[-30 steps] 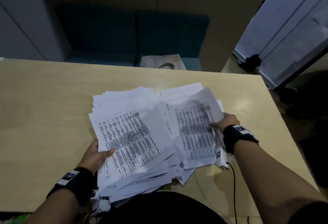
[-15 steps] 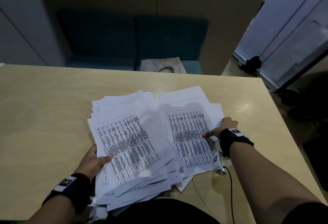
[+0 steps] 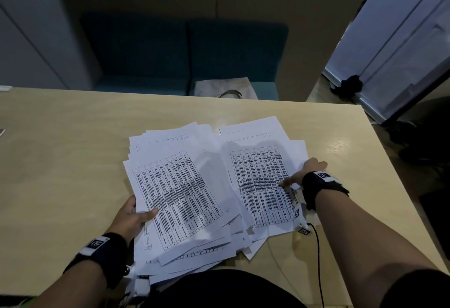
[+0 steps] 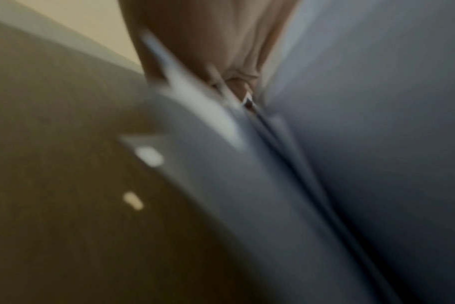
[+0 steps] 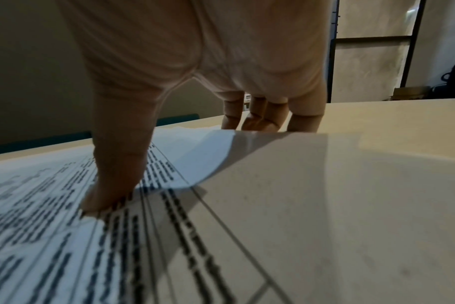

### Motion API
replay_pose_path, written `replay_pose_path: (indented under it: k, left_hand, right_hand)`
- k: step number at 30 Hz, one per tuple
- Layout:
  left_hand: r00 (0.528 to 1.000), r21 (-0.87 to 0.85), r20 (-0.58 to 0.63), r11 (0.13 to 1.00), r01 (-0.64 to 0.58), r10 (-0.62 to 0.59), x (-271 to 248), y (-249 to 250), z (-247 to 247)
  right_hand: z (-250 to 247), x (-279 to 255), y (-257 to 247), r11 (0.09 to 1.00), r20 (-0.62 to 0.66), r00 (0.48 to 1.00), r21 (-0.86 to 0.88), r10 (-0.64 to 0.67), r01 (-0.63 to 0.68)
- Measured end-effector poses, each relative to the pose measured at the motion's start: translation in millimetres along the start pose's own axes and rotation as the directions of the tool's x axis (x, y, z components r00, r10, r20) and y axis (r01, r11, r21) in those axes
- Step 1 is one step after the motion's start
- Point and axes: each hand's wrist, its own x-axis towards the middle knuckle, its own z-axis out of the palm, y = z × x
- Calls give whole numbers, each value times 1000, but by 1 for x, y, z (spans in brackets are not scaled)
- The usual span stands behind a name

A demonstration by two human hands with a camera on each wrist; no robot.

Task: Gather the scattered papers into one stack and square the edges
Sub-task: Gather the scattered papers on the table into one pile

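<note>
Several white printed sheets lie fanned in two overlapping piles on the wooden table (image 3: 60,161). My left hand (image 3: 136,215) grips the left pile (image 3: 180,193) at its near left edge, thumb on top and fingers underneath. My right hand (image 3: 304,173) pinches the right pile (image 3: 263,181) at its right edge. In the right wrist view the thumb (image 5: 112,185) presses on the printed top sheet (image 5: 52,236) while the fingers (image 5: 260,117) reach under the raised paper edge. The left wrist view is blurred, showing only the hand (image 4: 208,41) against pale paper (image 4: 247,185).
A blue sofa (image 3: 185,59) stands beyond the table's far edge, with a beige bag (image 3: 224,88) on its seat. A glass panel (image 3: 401,39) stands at the right, past the table's right edge (image 3: 389,161). A black cable (image 3: 319,259) hangs from my right wrist.
The sheet my right hand was moving now lies flat on the right pile, and that hand has settled at the pile's right edge. My left hand keeps its hold on the left pile.
</note>
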Motion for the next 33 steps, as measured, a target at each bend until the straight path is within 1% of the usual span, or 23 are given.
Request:
replay_pose_path:
  k: [3, 6, 8, 11, 13, 15, 18, 21, 22, 25, 27, 29, 31, 33]
  left_hand:
    - [1000, -9, 14, 1000, -9, 10, -2, 1, 3]
    - [1000, -22, 15, 999, -24, 25, -1, 1, 1]
    - [1000, -33, 19, 999, -16, 16, -2, 3, 2]
    - [1000, -56, 2, 998, -19, 19, 1, 0, 2]
    - [1000, -35, 13, 999, -18, 18, 1, -1, 2]
    - [1000, -32, -2, 999, -19, 19, 3, -3, 1]
    - [1000, -22, 9, 1000, -17, 17, 3, -1, 3]
    - [1000, 2, 15, 1000, -22, 22, 1, -2, 2]
    - [1000, -3, 14, 1000, -11, 12, 2, -1, 1]
    - [1000, -2, 8, 1000, 0, 0, 2, 1, 2]
    - [1000, -17, 5, 1000, -7, 7, 3, 1, 3]
    - [1000, -26, 2, 1000, -8, 8, 6, 2, 0]
    - [1000, 28, 12, 999, -16, 16, 5, 2, -2]
    - [1000, 46, -13, 999, -11, 11, 6, 3, -2]
  right_hand:
    - [2, 2, -3, 999, 18, 1000, 36, 14, -15]
    - [7, 10, -3, 999, 24, 1000, 47, -1, 0]
    - [8, 12, -2, 1000, 16, 1000, -20, -11, 11]
    - [2, 0, -4, 994, 21, 999, -105, -26, 28]
    - [0, -4, -5, 990, 40, 999, -134, -35, 40]
    - [0, -4, -6, 989, 34, 998, -134, -53, 58]
    - [-3, 2, -12, 990, -55, 990, -68, -131, 127]
    - [-9, 9, -28, 971, -149, 961, 22, -234, 239]
    - [-10, 11, -34, 961, -156, 952, 44, -263, 273]
    - [-9, 18, -51, 944, -105, 942, 59, -319, 326]
    - [-9, 23, -58, 944, -96, 940, -16, -329, 329]
    - [-12, 27, -66, 953, -82, 951, -82, -299, 293]
    - [-15, 30, -73, 968, -45, 969, -78, -244, 240]
    - [-16, 38, -78, 980, 12, 980, -23, -200, 200]
